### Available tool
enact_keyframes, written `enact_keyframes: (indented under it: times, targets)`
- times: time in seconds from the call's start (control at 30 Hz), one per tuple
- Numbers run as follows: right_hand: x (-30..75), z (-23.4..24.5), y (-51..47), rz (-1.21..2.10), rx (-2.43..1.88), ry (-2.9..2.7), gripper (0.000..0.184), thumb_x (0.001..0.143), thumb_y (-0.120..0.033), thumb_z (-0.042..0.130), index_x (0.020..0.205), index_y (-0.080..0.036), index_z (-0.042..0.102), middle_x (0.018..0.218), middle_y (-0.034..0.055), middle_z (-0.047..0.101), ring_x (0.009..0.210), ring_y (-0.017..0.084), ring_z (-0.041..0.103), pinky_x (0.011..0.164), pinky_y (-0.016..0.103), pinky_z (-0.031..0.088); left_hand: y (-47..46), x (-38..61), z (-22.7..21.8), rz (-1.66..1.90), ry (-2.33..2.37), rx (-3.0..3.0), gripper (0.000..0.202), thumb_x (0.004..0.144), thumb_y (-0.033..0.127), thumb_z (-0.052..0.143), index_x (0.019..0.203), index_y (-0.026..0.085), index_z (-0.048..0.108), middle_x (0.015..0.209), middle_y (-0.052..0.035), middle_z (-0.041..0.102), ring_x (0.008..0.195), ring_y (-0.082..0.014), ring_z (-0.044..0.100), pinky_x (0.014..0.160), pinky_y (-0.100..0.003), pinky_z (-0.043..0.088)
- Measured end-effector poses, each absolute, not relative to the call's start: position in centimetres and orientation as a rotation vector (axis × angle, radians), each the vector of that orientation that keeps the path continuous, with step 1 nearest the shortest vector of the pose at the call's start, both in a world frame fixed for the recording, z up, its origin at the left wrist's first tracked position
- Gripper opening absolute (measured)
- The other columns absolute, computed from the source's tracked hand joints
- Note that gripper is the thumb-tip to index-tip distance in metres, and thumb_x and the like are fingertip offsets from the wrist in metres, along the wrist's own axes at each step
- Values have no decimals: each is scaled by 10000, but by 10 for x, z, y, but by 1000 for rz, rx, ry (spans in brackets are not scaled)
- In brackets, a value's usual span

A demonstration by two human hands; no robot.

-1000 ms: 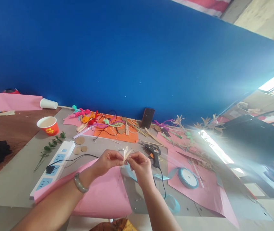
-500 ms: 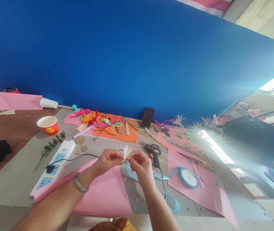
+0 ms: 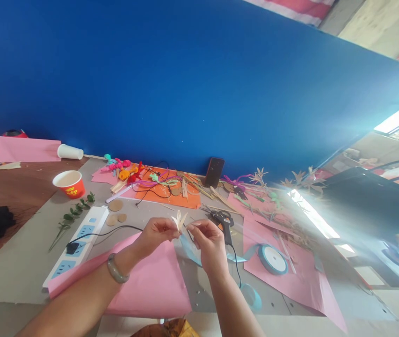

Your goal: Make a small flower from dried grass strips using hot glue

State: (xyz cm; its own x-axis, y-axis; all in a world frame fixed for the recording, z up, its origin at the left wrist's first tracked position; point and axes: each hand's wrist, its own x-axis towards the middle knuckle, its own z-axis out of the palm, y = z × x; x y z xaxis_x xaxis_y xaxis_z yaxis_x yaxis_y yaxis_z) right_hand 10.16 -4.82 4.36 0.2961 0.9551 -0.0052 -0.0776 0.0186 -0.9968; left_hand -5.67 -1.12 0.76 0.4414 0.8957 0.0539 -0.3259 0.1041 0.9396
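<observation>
Between the thumb and fingertips of my left hand (image 3: 160, 232) is a small pale cream flower (image 3: 179, 222) with narrow pointed petals spread upward. A thin stem seems to hang below it. My right hand (image 3: 208, 239) is just to the right, a small gap from the flower, its thumb and forefinger pressed together; whatever they pinch is too small to make out. Behind my right hand lies a black glue gun (image 3: 225, 224) with its cord running toward me. Light blue ribbon (image 3: 189, 248) trails on the table below the hands.
Pink paper (image 3: 153, 281) lies under my left forearm, beside a white power strip (image 3: 80, 243). A paper cup (image 3: 70, 184) stands at left. A ribbon spool (image 3: 272, 260) rests on more pink paper at right. A phone (image 3: 214, 172) leans against the blue panel (image 3: 185, 84).
My right fingers have drawn slightly away from the flower, which stays in my left hand. The flower has shifted a little left and its petals show more openly.
</observation>
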Motion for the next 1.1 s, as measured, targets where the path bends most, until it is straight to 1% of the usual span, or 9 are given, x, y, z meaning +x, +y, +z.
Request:
enact_keyframes:
  times: [0.1, 0.17, 0.2, 0.3, 0.4, 0.5, 0.63, 0.87, 1.1]
  targets:
    - [100, 46, -48, 1025, -1255, -950, 277, 613, -374, 797, 657, -177, 607, 496, -43, 557, 348, 43, 334, 332, 185, 253, -12, -57, 6, 991, 640, 1108, 225, 708, 319, 750, 655, 121, 658, 559, -10, 600, 458, -69, 460, 447, -204, 348]
    - [97, 47, -48, 1009, -1247, -966, 269, 625, -373, 789, 652, -177, 607, 508, -36, 570, 350, 43, 337, 329, 184, 253, -13, -57, 7, 995, 631, 1084, 230, 712, 328, 746, 669, 121, 657, 528, -6, 599, 404, -64, 450, 404, -201, 331]
    - [96, 48, -48, 993, -1246, -975, 262, 633, -371, 785, 654, -177, 609, 513, -33, 575, 350, 43, 338, 328, 184, 255, -14, -57, 8, 996, 627, 1073, 235, 709, 333, 748, 673, 120, 656, 528, -10, 610, 394, -69, 466, 401, -204, 349]
    - [94, 49, -48, 922, -1246, -1022, 236, 657, -361, 771, 671, -181, 619, 531, -26, 591, 352, 50, 352, 329, 189, 269, -15, -56, 11, 989, 629, 1057, 260, 697, 355, 753, 684, 113, 658, 594, -42, 665, 423, -101, 549, 438, -234, 446]
    - [94, 50, -50, 813, -1267, -1091, 211, 685, -363, 748, 687, -185, 634, 556, -12, 612, 369, 65, 395, 338, 197, 292, -15, -56, 13, 994, 632, 1048, 265, 699, 356, 751, 709, 106, 664, 685, -67, 701, 465, -118, 598, 470, -252, 500]
    - [94, 50, -52, 707, -1318, -1174, 196, 712, -361, 728, 697, -184, 645, 571, 2, 618, 406, 84, 441, 352, 201, 314, -16, -56, 13, 1010, 636, 1047, 253, 712, 348, 745, 731, 108, 666, 655, -54, 693, 511, -136, 629, 517, -266, 534]
    - [93, 50, -53, 625, -1336, -1251, 172, 730, -348, 708, 702, -189, 652, 573, 4, 616, 439, 98, 469, 367, 204, 332, -17, -56, 15, 1010, 655, 1069, 256, 725, 357, 736, 730, 110, 670, 570, -39, 669, 532, -144, 638, 563, -275, 548]
    - [91, 51, -52, 682, -1319, -1243, 171, 726, -351, 708, 709, -191, 651, 579, 9, 622, 461, 110, 488, 361, 204, 326, -17, -57, 17, 1008, 670, 1080, 288, 700, 376, 754, 723, 109, 649, 572, -42, 669, 536, -151, 638, 579, -295, 551]
    - [90, 54, -54, 681, -1333, -1243, 156, 727, -339, 709, 709, -193, 657, 603, 8, 642, 460, 106, 486, 408, 220, 362, -17, -57, 16, 1016, 682, 1081, 286, 708, 372, 749, 734, 112, 632, 582, -40, 674, 536, -147, 639, 582, -290, 549]
